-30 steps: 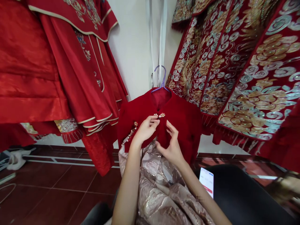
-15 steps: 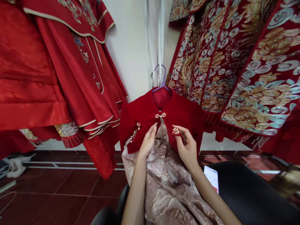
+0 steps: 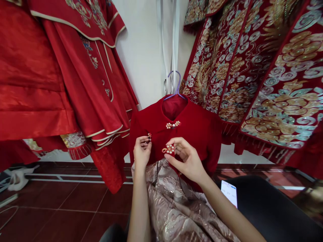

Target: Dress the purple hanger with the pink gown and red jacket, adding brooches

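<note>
A red velvet jacket (image 3: 199, 131) hangs on a purple hanger (image 3: 178, 88), its collar joined by a beaded flower frog button (image 3: 173, 125). My right hand (image 3: 188, 161) pinches a second flower frog fastener (image 3: 170, 149) with a gold loop, on the jacket's right front edge. On the left front, my left hand (image 3: 141, 151) has its fingers closed at a beaded trim (image 3: 149, 136); most of the trim is hidden behind them. Shiny pinkish-beige fabric (image 3: 171, 198) spreads below the jacket and under my forearms.
Red garments (image 3: 83, 84) hang at left, and a heavily embroidered red and gold garment (image 3: 234, 74) hangs at right. A lit phone (image 3: 229, 193) lies on a black seat (image 3: 264, 205). White rails (image 3: 83, 179) run above the dark tiled floor.
My right hand has brought its flower fastener leftward across the jacket's front, covering the former gap. My left hand has moved left from the opening to the beaded trim.
</note>
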The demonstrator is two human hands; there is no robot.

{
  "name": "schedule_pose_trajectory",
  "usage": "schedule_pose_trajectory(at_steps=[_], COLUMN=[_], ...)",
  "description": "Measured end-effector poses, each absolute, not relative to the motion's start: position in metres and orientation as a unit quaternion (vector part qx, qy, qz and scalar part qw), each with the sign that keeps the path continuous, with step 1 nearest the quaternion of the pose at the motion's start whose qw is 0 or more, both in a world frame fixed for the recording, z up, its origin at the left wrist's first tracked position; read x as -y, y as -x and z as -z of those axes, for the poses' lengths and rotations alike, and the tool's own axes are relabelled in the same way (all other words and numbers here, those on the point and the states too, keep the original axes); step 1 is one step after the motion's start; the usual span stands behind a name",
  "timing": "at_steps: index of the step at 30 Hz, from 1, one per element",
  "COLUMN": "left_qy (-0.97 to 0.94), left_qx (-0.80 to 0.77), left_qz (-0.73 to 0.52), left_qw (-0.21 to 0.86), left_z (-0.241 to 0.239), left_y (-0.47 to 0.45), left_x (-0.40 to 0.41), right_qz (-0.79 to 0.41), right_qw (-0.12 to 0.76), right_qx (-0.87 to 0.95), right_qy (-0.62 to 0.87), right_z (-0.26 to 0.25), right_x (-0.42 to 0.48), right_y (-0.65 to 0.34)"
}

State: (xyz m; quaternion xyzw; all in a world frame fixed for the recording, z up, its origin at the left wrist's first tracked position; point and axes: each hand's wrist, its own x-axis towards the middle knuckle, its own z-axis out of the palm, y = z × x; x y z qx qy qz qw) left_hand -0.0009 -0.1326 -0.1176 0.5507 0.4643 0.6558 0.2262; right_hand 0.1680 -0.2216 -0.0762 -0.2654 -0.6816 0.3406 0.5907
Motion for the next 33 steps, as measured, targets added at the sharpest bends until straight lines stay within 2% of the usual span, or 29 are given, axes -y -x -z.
schedule_pose_trajectory(at_steps=[3,7,13,20,25,33], left_qy=[-0.572,-0.583,-0.579,-0.548,-0.537,-0.526], left_qx=[-0.489,-0.539,-0.511,-0.477,-0.510,-0.463], left_qz=[-0.632,-0.593,-0.608,-0.633,-0.617,-0.649], left_qw=[0.186,0.136,0.184,0.268,0.266,0.296], left_z=[0.119,0.117,0.119,0.121,0.127,0.129], left_y=[-0.004,-0.010,-0.012,-0.010,-0.010,-0.013], left_x=[0.135,0.139,0.133,0.128,0.126,0.124], right_qz=[-0.329,-0.290,-0.232,-0.245,-0.248,-0.197], right_qw=[0.588,0.612,0.611,0.610,0.598,0.621], right_qx=[0.698,0.688,0.687,0.676,0.687,0.672], right_qy=[0.244,0.260,0.318,0.335,0.331,0.352], right_z=[0.074,0.098,0.119,0.121,0.126,0.130], right_x=[0.202,0.155,0.129,0.122,0.115,0.121], right_y=[-0.154,-0.138,-0.131,-0.130,-0.133,-0.126])
